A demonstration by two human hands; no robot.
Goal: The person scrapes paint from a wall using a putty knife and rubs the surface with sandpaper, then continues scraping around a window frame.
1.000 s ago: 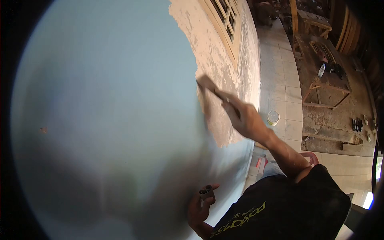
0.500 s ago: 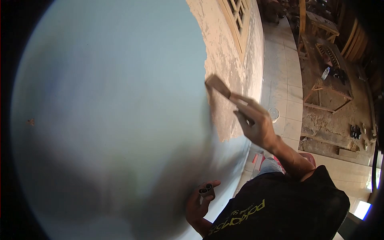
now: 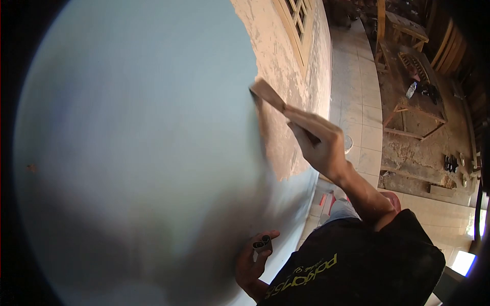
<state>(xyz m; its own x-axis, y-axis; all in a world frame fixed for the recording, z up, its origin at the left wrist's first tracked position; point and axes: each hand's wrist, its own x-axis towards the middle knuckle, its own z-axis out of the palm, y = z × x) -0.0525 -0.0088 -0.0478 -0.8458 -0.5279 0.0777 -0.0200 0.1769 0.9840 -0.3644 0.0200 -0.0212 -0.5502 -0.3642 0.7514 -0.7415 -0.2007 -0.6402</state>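
My right hand (image 3: 324, 145) is closed around a flat scraper (image 3: 268, 93), its fingers stretched along the tool. The scraper's far edge meets the blue-grey wall covering (image 3: 168, 127), at the border with a bare, patchy peach-coloured strip of wall (image 3: 280, 137). Lower down, near the wall, my left hand (image 3: 248, 268) holds a grey curled sheet (image 3: 262, 244), rolled into two tubes side by side. I cannot make out its material. The part of the scraper inside my right palm is mostly hidden.
A window frame (image 3: 298, 38) sits in the wall at the top. A white bucket (image 3: 348, 144) stands on the tiled floor (image 3: 365, 117). Farther right are a wooden table (image 3: 434, 104) with a plastic bottle (image 3: 411, 90) and footwear (image 3: 451, 163) on the ground.
My right hand and the scraper have moved up and left along the edge of the blue-grey covering. My left hand has stayed nearly still with the curled sheet.
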